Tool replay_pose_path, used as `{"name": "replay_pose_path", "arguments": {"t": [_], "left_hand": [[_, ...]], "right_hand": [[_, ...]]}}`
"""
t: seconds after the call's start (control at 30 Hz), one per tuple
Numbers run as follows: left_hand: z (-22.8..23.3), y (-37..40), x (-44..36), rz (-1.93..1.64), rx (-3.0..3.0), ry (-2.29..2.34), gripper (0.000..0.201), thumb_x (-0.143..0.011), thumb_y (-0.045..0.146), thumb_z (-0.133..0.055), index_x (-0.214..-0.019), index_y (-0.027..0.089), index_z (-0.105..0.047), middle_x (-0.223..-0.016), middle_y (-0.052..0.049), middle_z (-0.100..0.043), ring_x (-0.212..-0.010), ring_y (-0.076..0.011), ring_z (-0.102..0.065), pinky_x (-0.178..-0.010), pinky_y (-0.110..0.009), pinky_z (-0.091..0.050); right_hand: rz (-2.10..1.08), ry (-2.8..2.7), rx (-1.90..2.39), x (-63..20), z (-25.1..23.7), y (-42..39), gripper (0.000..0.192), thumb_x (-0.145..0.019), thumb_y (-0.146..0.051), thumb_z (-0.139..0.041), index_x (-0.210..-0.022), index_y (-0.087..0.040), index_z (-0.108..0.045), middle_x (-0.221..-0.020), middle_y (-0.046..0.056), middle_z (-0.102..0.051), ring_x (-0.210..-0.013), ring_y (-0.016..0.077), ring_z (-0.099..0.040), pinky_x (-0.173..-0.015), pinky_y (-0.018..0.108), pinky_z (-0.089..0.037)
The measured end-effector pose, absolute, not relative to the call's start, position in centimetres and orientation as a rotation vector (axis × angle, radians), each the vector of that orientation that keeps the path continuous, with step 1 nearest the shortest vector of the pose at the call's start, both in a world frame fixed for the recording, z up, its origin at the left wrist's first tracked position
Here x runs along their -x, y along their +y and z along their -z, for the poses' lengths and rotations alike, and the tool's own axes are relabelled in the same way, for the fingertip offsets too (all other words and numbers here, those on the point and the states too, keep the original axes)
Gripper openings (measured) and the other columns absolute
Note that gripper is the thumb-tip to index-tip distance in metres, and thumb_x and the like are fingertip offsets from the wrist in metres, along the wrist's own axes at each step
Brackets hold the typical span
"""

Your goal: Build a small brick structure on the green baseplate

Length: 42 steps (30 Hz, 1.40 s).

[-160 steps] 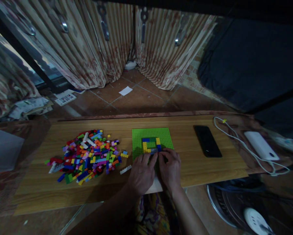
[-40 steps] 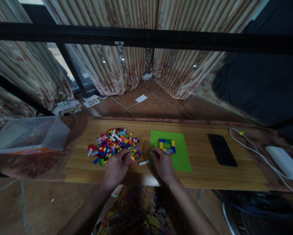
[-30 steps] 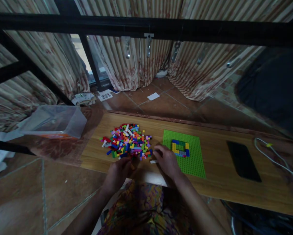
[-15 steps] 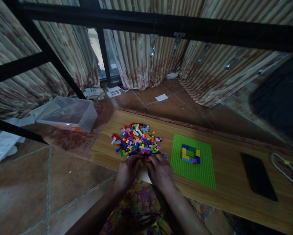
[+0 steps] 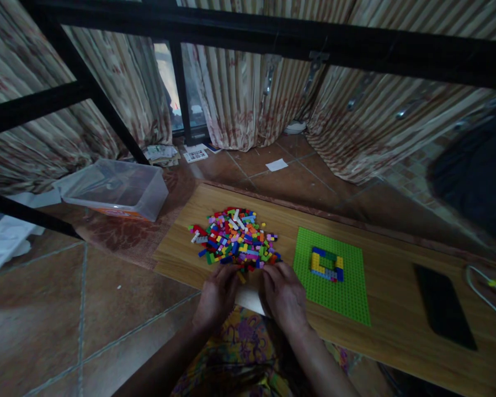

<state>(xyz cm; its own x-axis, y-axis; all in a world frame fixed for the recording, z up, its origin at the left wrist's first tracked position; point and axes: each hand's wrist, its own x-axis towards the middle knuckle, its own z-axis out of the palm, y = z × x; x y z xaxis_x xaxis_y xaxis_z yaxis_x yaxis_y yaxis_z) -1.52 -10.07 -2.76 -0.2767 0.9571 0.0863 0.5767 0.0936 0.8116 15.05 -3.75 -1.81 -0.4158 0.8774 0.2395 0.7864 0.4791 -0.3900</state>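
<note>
Both hands rest at the near edge of the brick pile (image 5: 235,240). The left hand (image 5: 217,295) and right hand (image 5: 284,295) have bent fingers; whether they grip a brick cannot be told.

no text can be read; the printed sheet (image 5: 196,155) on the floor by the curtain is too small and blurred.

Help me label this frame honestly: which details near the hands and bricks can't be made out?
- Head view: whether the left hand or right hand grips a brick; the fingers curl over the near edge of the brick pile and hide it.
- Small build on the green baseplate: too small and dim to count bricks.
- White cable: cut off by the right edge.
- Black phone: screen too dark to read.
</note>
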Motion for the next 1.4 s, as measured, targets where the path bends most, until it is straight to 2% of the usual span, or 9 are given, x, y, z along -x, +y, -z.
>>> {"name": "replay_pose_path", "arguments": {"t": [0.33,0.67,0.87,1.03,1.17,1.4], "left_hand": [[2.3,-10.2,1.8,-1.054,-1.473,1.892,0.02,-0.089,0.021,-0.051,-0.104,0.02,-0.064,-0.094,-0.006,-0.065,-0.083,-0.0168,-0.064,-0.074,-0.026,-0.052],[2.4,-10.1,1.9,-1.048,-1.482,1.892,0.017,-0.087,0.022,-0.052,-0.098,0.021,-0.064,-0.092,-0.005,-0.066,-0.084,-0.0174,-0.065,-0.075,-0.027,-0.052],[2.6,-9.9,1.6,-1.047,-1.52,1.861,0.018,-0.088,0.026,-0.052,-0.101,0.021,-0.064,-0.094,-0.006,-0.068,-0.085,-0.0181,-0.066,-0.076,-0.028,-0.052],[2.9,-8.8,0.8,-1.051,-1.531,1.849,0.023,-0.087,0.033,-0.053,-0.103,0.021,-0.064,-0.099,-0.006,-0.069,-0.089,-0.0199,-0.066,-0.078,-0.03,-0.053],[2.6,-7.7,0.2,-1.029,-1.53,1.828,0.023,-0.086,0.034,-0.053,-0.099,0.02,-0.065,-0.095,-0.005,-0.07,-0.086,-0.0195,-0.067,-0.075,-0.029,-0.053],[2.4,-7.0,0.2,-1.031,-1.522,1.844,0.025,-0.084,0.035,-0.053,-0.098,0.019,-0.065,-0.095,-0.006,-0.071,-0.087,-0.0208,-0.068,-0.079,-0.032,-0.054]], "right_hand": [[-0.188,-2.302,1.513,-14.9,2.6,-2.5,0.022,-0.093,-0.022,-0.047,-0.099,-0.021,-0.067,-0.088,0.007,-0.061,-0.085,0.022,-0.055,-0.071,0.032,-0.042],[-0.241,-2.36,1.528,-13.2,2.7,-2.6,0.014,-0.086,-0.024,-0.057,-0.098,-0.021,-0.064,-0.095,0.01,-0.06,-0.09,0.0267,-0.055,-0.075,0.037,-0.046],[-0.291,-2.4,1.437,-14.2,3.2,-2.4,0.011,-0.084,-0.021,-0.061,-0.095,-0.021,-0.061,-0.097,0.009,-0.06,-0.091,0.0262,-0.055,-0.078,0.038,-0.047],[-0.294,-2.384,1.364,-14.4,3.2,-2.7,0.01,-0.088,-0.022,-0.057,-0.096,-0.02,-0.06,-0.1,0.009,-0.061,-0.095,0.0243,-0.055,-0.079,0.036,-0.047],[-0.264,-2.441,1.372,-14.3,2.7,-2.8,0.005,-0.088,-0.019,-0.056,-0.091,-0.019,-0.06,-0.094,0.008,-0.063,-0.092,0.0237,-0.054,-0.08,0.035,-0.047],[-0.301,-2.371,1.332,-14.9,1.9,-2.7,0.014,-0.089,-0.016,-0.051,-0.099,-0.019,-0.061,-0.093,0.007,-0.064,-0.093,0.0225,-0.056,-0.085,0.034,-0.046]]}}
